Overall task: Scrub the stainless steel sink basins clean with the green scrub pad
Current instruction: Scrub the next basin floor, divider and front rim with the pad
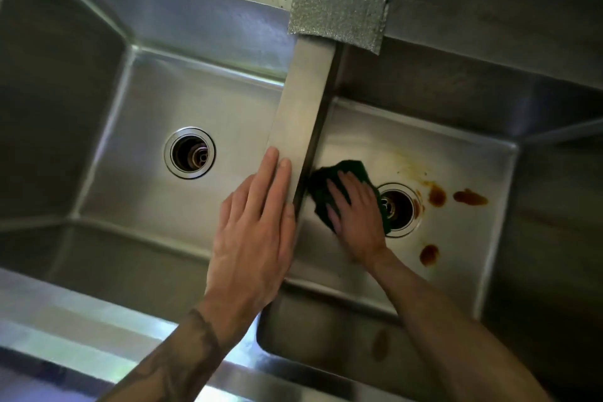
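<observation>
Flat left hand (257,222); right hand (357,215) pressing down.

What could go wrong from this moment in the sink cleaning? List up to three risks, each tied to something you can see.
1. The right hand presses the green pad at the edge of the open drain; the pad could catch on it.
2. The brown stains lie beyond the drain, and another marks the near wall; they may be missed.
3. The left hand rests flat on the divider; on smooth steel it might slip.
</observation>
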